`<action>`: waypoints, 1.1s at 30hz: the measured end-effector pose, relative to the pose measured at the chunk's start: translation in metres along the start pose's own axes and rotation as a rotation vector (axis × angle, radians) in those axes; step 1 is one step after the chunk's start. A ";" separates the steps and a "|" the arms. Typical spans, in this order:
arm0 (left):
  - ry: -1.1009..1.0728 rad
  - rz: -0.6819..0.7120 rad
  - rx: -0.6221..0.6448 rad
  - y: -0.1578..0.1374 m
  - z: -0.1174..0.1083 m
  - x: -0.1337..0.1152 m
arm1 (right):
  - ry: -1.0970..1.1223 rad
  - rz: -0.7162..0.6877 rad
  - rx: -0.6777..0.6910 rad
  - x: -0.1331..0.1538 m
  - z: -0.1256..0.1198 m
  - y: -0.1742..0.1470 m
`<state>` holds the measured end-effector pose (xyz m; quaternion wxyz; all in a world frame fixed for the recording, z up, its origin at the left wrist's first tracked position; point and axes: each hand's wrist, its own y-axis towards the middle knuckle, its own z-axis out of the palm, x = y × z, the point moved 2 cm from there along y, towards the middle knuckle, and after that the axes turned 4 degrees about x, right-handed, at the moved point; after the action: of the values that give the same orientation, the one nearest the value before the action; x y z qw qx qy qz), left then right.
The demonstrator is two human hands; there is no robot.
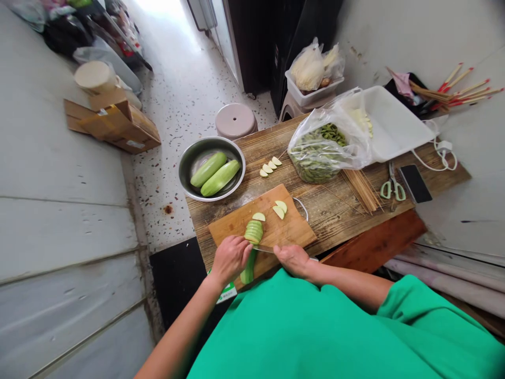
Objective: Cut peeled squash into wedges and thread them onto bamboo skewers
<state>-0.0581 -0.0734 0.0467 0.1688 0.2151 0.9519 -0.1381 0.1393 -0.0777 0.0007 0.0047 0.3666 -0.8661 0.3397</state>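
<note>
A partly sliced green zucchini [247,271] lies on the wooden cutting board [226,227], with a row of slices [253,230] at its far end. My left hand [232,259] is closed over the zucchini beside the cut, its fingertips close to the knife tip. My right hand [292,259] grips a knife [265,248], whose blade lies across the zucchini just behind the slices. Most of the handle is hidden by the hand. Loose half-moon slices [279,211] rest farther up the board. Beyond the board, several slices [270,167] sit in a row on a thin skewer.
At the table's left edge, a metal basin [185,176] holds two whole zucchini. A plastic bag of green beans [315,158] and a white tray [402,123] stand at the back right. Bamboo skewers [361,189], scissors [392,187] and a phone [415,183] lie on the right.
</note>
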 end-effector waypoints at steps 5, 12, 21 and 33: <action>-0.005 -0.107 0.324 0.035 0.004 0.005 | -0.012 -0.002 -0.039 0.000 -0.003 -0.001; -0.083 -0.016 0.229 0.030 -0.007 0.009 | -0.011 -0.010 -0.097 0.001 -0.005 -0.013; 0.063 0.094 -0.577 -0.059 0.018 0.010 | -0.020 -0.031 -0.128 0.004 -0.004 -0.022; 0.113 0.168 -0.242 -0.051 0.079 0.014 | -0.036 -0.009 -0.113 0.009 -0.007 -0.021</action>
<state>-0.0724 -0.1392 -0.0207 0.1506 0.2796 0.9482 0.0048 0.1442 -0.0897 0.0203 0.0113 0.3755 -0.8822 0.2838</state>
